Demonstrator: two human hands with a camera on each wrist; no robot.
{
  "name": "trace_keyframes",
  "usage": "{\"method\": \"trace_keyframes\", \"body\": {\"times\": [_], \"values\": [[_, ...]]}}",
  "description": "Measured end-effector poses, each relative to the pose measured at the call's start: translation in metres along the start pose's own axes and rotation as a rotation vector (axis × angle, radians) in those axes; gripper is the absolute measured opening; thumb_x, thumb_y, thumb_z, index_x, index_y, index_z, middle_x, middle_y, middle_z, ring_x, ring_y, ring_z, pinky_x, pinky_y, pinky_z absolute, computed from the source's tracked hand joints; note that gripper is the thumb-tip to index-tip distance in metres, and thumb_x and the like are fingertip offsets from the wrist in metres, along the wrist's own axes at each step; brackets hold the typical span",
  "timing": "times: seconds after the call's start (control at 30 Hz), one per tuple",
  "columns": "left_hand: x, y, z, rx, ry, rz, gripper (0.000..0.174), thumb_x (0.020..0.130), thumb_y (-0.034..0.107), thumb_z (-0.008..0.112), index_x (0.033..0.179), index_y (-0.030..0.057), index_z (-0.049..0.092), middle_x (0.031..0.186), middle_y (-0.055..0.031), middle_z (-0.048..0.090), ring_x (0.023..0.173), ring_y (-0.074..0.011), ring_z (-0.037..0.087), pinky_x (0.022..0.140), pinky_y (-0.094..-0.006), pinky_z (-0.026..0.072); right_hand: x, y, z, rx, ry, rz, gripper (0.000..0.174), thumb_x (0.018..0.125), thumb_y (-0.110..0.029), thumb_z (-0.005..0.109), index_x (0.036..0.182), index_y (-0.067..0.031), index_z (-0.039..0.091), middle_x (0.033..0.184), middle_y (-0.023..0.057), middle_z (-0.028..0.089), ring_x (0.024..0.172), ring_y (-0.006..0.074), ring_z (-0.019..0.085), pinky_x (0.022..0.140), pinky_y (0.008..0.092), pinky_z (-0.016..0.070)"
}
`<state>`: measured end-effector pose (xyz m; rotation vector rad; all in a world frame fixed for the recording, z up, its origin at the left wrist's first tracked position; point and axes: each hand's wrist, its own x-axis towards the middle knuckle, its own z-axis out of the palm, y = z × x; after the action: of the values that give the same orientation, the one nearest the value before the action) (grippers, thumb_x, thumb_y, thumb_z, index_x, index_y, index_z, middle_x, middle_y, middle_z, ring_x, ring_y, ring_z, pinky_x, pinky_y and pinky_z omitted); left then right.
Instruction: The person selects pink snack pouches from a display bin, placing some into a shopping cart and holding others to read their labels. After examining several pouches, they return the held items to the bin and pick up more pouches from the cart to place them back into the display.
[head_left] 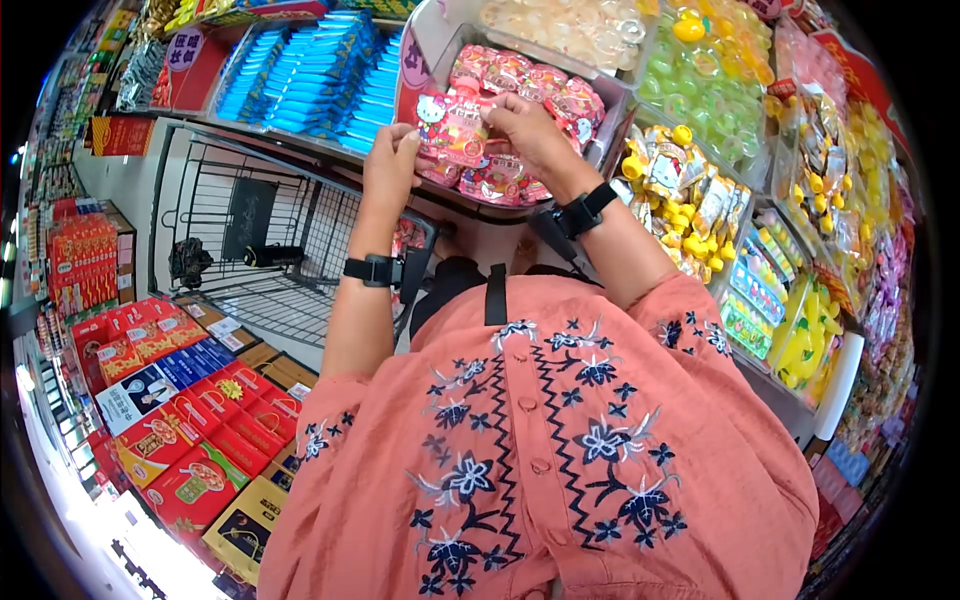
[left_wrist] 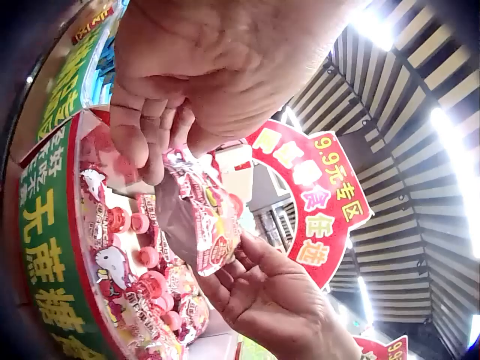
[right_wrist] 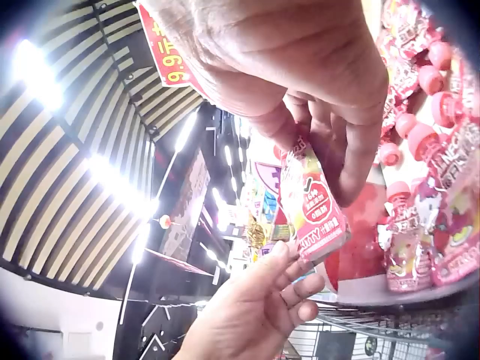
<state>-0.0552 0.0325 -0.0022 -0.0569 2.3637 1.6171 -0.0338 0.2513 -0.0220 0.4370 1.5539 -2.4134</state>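
A pink pouch (head_left: 452,128) with a white cartoon cat and a capped spout is held up between both hands, above a bin of similar pink pouches (head_left: 500,180). The left hand (head_left: 393,165) pinches its left edge between thumb and fingers. At its other edge the right hand (head_left: 535,135) grips with thumb and fingertips. In the left wrist view the pouch (left_wrist: 199,214) is seen from its side, the left hand (left_wrist: 217,67) above and the right hand (left_wrist: 281,300) below. The right wrist view shows its printed panel (right_wrist: 315,202).
A wire shopping cart (head_left: 270,220) stands at the left, beyond stacked red boxes (head_left: 190,420). Blue packets (head_left: 300,80) fill the bin left of the pouches. Yellow-capped pouches (head_left: 680,190) and jelly cups (head_left: 700,90) lie to the right.
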Motion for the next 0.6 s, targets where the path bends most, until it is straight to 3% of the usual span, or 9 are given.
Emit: {"method": "trace_keyframes", "body": {"times": [0.1,0.23,0.27,0.47,0.6], "values": [[-0.012,-0.009,-0.001,0.072,0.032,0.031,0.037,0.098,0.025,0.060,0.123,-0.0029,0.057,0.099,-0.0088,0.066,0.074,-0.0124,0.068,0.049,-0.0233,0.0488,0.007,0.024,-0.003,0.003,0.016,0.129,0.010,0.095,-0.018,0.063,0.097,-0.0105,0.058,0.092,0.0000,0.063,0.078,0.0118,0.063,0.067,0.0283,0.0557],[-0.025,-0.020,-0.007,0.019,0.039,0.004,0.037,0.099,0.024,0.059,0.124,-0.0021,0.057,0.097,-0.0091,0.066,0.075,-0.0122,0.068,0.051,-0.0226,0.0489,0.013,0.046,0.002,-0.012,0.060,0.120,0.016,0.094,-0.016,0.061,0.102,-0.0029,0.057,0.094,0.0064,0.061,0.080,0.0172,0.064,0.063,0.0296,0.0577],[-0.026,-0.025,-0.009,0.020,0.041,0.000,0.036,0.099,0.024,0.059,0.124,-0.0021,0.057,0.097,-0.0090,0.066,0.074,-0.0121,0.068,0.051,-0.0226,0.0489,0.017,0.048,0.003,-0.046,0.058,0.158,0.015,0.095,-0.015,0.059,0.102,-0.0017,0.055,0.095,0.0079,0.061,0.083,0.0191,0.066,0.068,0.0311,0.0600],[-0.038,-0.039,-0.021,-0.013,0.061,-0.018,0.033,0.099,0.022,0.059,0.122,-0.0019,0.057,0.096,-0.0085,0.066,0.074,-0.0110,0.066,0.050,-0.0219,0.0480,0.031,0.067,0.015,-0.040,0.056,0.101,0.018,0.097,-0.012,0.055,0.108,0.0025,0.058,0.096,0.0110,0.062,0.079,0.0223,0.068,0.068,0.0367,0.0621],[-0.045,-0.034,-0.023,-0.029,0.063,-0.036,0.029,0.100,0.020,0.058,0.119,-0.0011,0.059,0.097,-0.0073,0.065,0.078,-0.0106,0.065,0.054,-0.0238,0.0498,0.028,0.057,0.016,-0.237,0.057,0.137,0.021,0.096,-0.011,0.054,0.110,0.0035,0.059,0.096,0.0125,0.065,0.079,0.0214,0.069,0.065,0.0333,0.0607]]}}
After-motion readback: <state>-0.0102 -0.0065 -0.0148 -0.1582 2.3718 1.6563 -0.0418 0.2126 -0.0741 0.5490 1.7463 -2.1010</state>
